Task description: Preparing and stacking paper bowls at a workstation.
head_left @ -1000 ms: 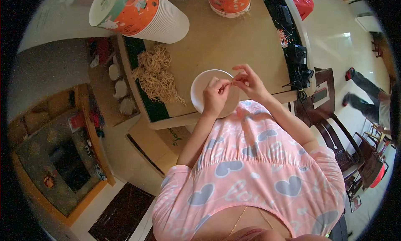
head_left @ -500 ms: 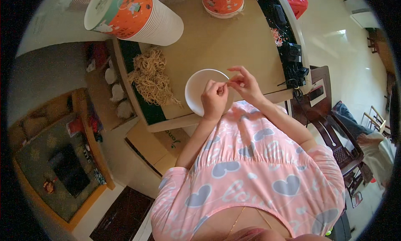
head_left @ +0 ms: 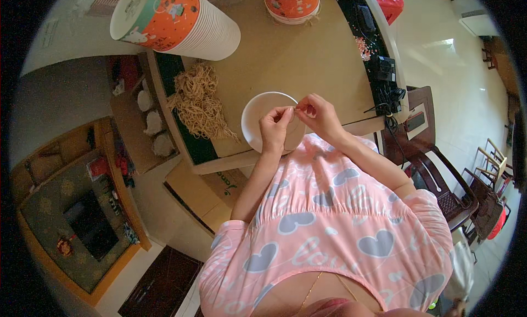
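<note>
Both my hands meet above a white paper bowl (head_left: 253, 122) at the table's near edge. My left hand (head_left: 274, 131) is closed, with thumb and forefinger pinched over the bowl. Right beside it, my right hand (head_left: 321, 118) is also pinched, its fingertips almost touching the left ones. Whatever lies between the fingertips is too small and thin to name. To the left of the bowl lies a tangled heap of tan twine (head_left: 200, 103). Part of the bowl is hidden behind my hands.
A tall stack of paper bowls (head_left: 211, 29) with an orange and green print lies tilted at the far left. A shorter stack (head_left: 292, 7) stands at the back. Along the right edge are black adapters and cables (head_left: 387, 97) and small pink bits (head_left: 363, 48).
My hands have shifted slightly left, and the right fingers have curled in from a more spread pose. The bowl has moved a touch. A person at the far right has moved mostly out of view.
</note>
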Action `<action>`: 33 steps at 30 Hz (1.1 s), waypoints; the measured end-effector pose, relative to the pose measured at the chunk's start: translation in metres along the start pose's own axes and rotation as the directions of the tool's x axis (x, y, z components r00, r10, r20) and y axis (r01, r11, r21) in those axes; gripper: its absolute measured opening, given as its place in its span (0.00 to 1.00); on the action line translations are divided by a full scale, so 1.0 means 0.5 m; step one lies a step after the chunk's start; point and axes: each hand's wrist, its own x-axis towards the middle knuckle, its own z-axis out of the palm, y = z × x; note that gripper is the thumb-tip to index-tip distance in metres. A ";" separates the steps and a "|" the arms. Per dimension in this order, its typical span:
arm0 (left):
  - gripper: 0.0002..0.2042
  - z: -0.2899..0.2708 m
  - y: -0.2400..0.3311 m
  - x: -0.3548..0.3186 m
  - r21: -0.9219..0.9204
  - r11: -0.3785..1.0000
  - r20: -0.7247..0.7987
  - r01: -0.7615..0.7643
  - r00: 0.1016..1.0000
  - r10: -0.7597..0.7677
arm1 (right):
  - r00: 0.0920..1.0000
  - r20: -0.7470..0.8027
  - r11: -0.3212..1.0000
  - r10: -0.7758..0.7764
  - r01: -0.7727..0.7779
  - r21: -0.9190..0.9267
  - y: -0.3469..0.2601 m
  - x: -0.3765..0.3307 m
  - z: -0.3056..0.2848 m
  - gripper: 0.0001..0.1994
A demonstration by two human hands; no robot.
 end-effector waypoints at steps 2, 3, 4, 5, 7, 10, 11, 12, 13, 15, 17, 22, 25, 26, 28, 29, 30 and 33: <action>0.05 -0.002 -0.002 -0.001 -0.029 1.000 0.003 0.006 1.000 -0.006 | 0.996 0.014 0.992 0.083 -0.084 0.096 0.008 -0.002 0.002 0.05; 0.05 -0.002 -0.001 -0.001 -0.057 0.998 0.008 0.013 1.000 -0.012 | 0.996 0.014 0.992 0.083 -0.084 0.096 0.014 -0.001 0.003 0.05; 0.05 -0.004 -0.001 -0.001 -0.058 0.998 0.008 0.012 1.000 -0.012 | 0.986 0.051 0.972 0.157 -0.163 0.167 0.021 0.000 0.004 0.05; 0.05 -0.006 -0.001 0.000 -0.135 0.988 0.045 0.068 0.997 -0.063 | 0.969 0.094 0.942 0.226 -0.243 0.233 0.025 0.001 0.003 0.05; 0.05 -0.008 0.000 0.001 -0.213 0.969 0.084 0.126 0.990 -0.110 | 0.969 0.098 0.945 0.225 -0.242 0.222 0.020 0.000 0.001 0.05; 0.05 -0.004 -0.002 0.001 -0.231 0.964 0.071 0.134 0.990 -0.121 | 0.992 0.067 0.989 0.109 -0.115 0.091 -0.002 0.000 -0.003 0.06; 0.05 -0.006 -0.005 0.003 -0.230 0.962 0.080 0.147 0.988 -0.132 | 0.999 0.047 0.999 -0.012 0.013 -0.031 -0.009 0.000 -0.004 0.06; 0.04 -0.005 -0.003 0.004 -0.228 0.960 0.091 0.161 0.985 -0.144 | 0.998 0.055 0.997 -0.023 0.027 -0.072 -0.006 -0.001 -0.004 0.08; 0.04 -0.001 -0.001 0.003 -0.239 0.958 0.094 0.160 0.986 -0.141 | 0.998 0.059 0.996 -0.025 0.030 -0.084 0.002 -0.002 -0.001 0.08; 0.04 0.006 0.004 0.002 -0.280 0.938 0.059 0.202 0.979 -0.193 | 0.998 0.009 0.987 -0.070 0.070 -0.142 0.019 -0.001 0.002 0.07; 0.04 0.001 0.001 0.008 -0.291 0.935 0.096 0.201 0.979 -0.181 | 0.997 0.009 0.970 -0.073 0.073 -0.232 0.025 0.001 -0.007 0.07; 0.04 0.014 -0.009 0.015 -0.312 0.938 0.119 0.154 0.985 -0.122 | 0.999 0.005 0.948 -0.037 0.036 -0.317 -0.007 0.005 -0.017 0.08; 0.04 0.016 0.003 0.010 -0.276 0.952 0.103 0.134 0.989 -0.109 | 0.996 0.010 0.940 -0.084 0.083 -0.330 -0.024 0.005 -0.011 0.09; 0.04 0.015 -0.005 0.014 -0.282 0.948 0.122 0.147 0.986 -0.116 | 0.996 0.028 0.935 -0.090 0.094 -0.343 -0.019 0.005 -0.010 0.09; 0.05 0.012 -0.013 0.020 -0.302 0.941 0.135 0.155 0.984 -0.119 | 0.991 0.049 0.925 -0.125 0.134 -0.356 -0.013 0.008 -0.008 0.10; 0.05 0.011 -0.015 0.021 -0.295 0.945 0.139 0.139 0.985 -0.101 | 0.990 0.063 0.921 -0.129 0.143 -0.363 -0.013 0.008 -0.009 0.10; 0.05 0.009 -0.018 0.022 -0.284 0.951 0.143 0.123 0.986 -0.085 | 0.993 0.066 0.930 -0.100 0.117 -0.347 -0.016 0.009 -0.009 0.10; 0.05 0.012 -0.027 0.022 -0.314 0.946 0.100 0.082 0.994 -0.053 | 0.996 0.066 0.941 -0.058 0.077 -0.330 -0.022 0.012 -0.005 0.10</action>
